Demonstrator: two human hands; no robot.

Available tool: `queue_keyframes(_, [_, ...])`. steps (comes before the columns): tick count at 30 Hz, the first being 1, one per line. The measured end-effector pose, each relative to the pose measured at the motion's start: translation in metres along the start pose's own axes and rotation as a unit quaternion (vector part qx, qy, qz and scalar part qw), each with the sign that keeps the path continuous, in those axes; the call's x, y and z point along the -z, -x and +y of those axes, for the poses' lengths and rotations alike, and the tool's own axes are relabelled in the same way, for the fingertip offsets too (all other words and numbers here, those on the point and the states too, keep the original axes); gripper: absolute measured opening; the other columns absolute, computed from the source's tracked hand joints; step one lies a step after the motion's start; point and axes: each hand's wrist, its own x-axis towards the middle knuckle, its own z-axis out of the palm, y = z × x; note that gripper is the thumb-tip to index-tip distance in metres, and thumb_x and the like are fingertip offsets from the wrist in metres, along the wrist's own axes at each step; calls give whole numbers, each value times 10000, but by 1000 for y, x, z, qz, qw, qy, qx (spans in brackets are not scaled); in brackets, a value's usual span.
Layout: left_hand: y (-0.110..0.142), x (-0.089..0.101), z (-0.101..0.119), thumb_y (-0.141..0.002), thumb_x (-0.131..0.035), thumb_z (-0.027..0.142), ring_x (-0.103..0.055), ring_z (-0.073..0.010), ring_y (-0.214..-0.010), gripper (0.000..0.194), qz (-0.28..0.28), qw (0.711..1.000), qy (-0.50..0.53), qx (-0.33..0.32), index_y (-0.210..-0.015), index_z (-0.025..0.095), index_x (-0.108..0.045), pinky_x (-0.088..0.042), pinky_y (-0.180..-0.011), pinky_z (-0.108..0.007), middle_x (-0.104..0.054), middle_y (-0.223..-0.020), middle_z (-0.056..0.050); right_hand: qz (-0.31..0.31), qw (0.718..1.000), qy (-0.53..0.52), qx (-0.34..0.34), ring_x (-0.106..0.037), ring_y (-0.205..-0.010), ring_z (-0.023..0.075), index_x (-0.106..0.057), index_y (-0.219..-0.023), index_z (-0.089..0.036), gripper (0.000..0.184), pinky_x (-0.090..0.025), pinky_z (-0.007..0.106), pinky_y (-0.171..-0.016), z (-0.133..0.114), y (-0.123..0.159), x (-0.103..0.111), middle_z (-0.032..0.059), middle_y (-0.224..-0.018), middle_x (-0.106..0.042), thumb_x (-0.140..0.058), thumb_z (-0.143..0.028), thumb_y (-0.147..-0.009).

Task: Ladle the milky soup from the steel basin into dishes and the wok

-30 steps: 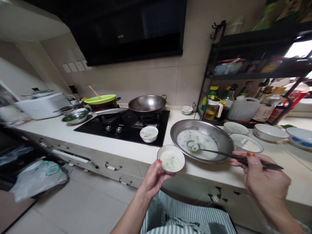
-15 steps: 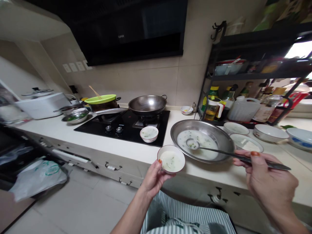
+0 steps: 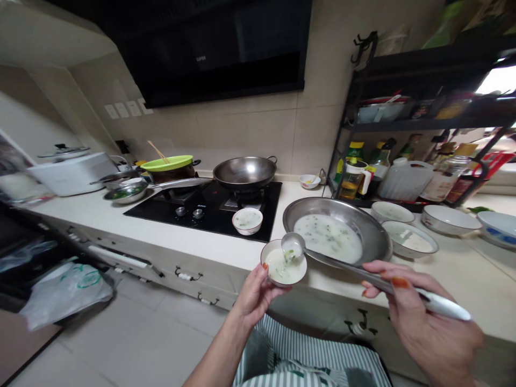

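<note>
My left hand (image 3: 260, 293) is closed on a small red-rimmed bowl (image 3: 278, 271) of milky soup with green bits, held just off the counter's front edge. My right hand (image 3: 423, 317) grips the handle of a metal ladle (image 3: 346, 267). The ladle's head is over the small bowl, tilted, with white liquid and green pieces in it. Between the hands and farther back, a wide steel basin (image 3: 374, 231) holds more of the same soup on the counter. A second small filled bowl (image 3: 247, 230) sits on the front of the black stove (image 3: 169, 212).
A wok (image 3: 244, 174) stands on the right burner. Behind it to the left is a pot with a green colander (image 3: 167, 163). Several bowls, including a white bowl (image 3: 449, 228), line the right counter below a black rack (image 3: 419, 127) of bottles.
My right hand has carried the ladle up out of the basin and leftward, over the small bowl. My left hand and its bowl have stayed almost still.
</note>
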Motion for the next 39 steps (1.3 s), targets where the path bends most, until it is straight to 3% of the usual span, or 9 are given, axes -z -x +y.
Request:
queue_keyframes(4, [1,-1,0,-721,-744,333,-664,-261,-877,426,2,1000,-2,-2,-1073,131,-616,-576,-742,-433,-645,-1122,-143,-111,986,-13,123,-692,-733,189,-664,-960,-273,209,-582,340,-629,7,9,9,51,-982,-697,-535,-154,-848])
queue_keyframes(9, [0,-1,0,-735,-733,329,-659,-264,-895,407,-1,1000,-3,-4,-1074,133,-620,-574,-749,-440,-643,-1126,-139,-175,965,28,193,-694,-871,226,-697,-925,-261,194,-549,422,-826,8,10,16,48,-854,-722,-527,-195,-860])
queue_keyframes(12, [0,0,0,-748,-722,326,-661,-265,-893,396,1,1000,-4,-4,-1077,131,-616,-575,-751,-438,-650,-1101,-133,-126,982,-23,137,-695,-799,213,-679,-953,-261,193,-579,380,-693,11,13,11,57,-938,-712,-548,-166,-848])
queue_keyframes(15, [0,0,0,-758,-713,325,-661,-268,-895,391,-5,1000,-8,-4,-1080,127,-615,-576,-753,-436,-649,-1107,-133,-36,997,-65,10,-676,-665,183,-656,-859,-227,76,-565,330,-557,12,11,5,74,-967,-690,-582,-232,-843])
queue_keyframes(19, [0,0,0,-759,-710,330,-659,-277,-910,411,-8,1000,-7,-4,-1103,130,-607,-577,-752,-438,-642,-1135,-142,75,986,-106,-109,-645,-563,156,-586,-772,-194,179,-530,293,-505,16,-6,4,66,-853,-685,-648,-360,-798])
queue_keyframes(22, [0,0,0,-765,-703,327,-656,-281,-924,411,-4,1000,-8,-6,-1115,135,-606,-576,-755,-447,-633,-1158,-148,98,989,-46,-102,-661,-613,168,-578,-816,-197,216,-503,275,-489,25,-17,9,74,-900,-684,-624,-408,-813])
queue_keyframes(26, [1,0,0,-767,-702,318,-653,-282,-938,408,-4,1000,-6,-7,-1121,139,-608,-574,-766,-454,-626,-1177,-148,61,994,90,-30,-657,-581,154,-613,-849,-180,251,-525,304,-574,47,-22,14,75,-895,-689,-545,-421,-864])
queue_keyframes(32, [0,0,0,-759,-709,332,-652,-288,-945,437,-5,1000,-7,-4,-1134,137,-603,-572,-763,-454,-619,-1190,-162,10,992,119,28,-650,-576,151,-613,-825,-198,239,-553,319,-619,66,-22,7,69,-899,-692,-536,-423,-852])
queue_keyframes(39, [0,0,0,-758,-712,322,-651,-281,-937,423,-8,1000,-4,-4,-1124,140,-603,-571,-766,-451,-620,-1184,-151,19,991,118,-62,-659,-553,164,-610,-832,-177,338,-539,299,-561,68,-26,8,77,-836,-700,-526,-504,-836])
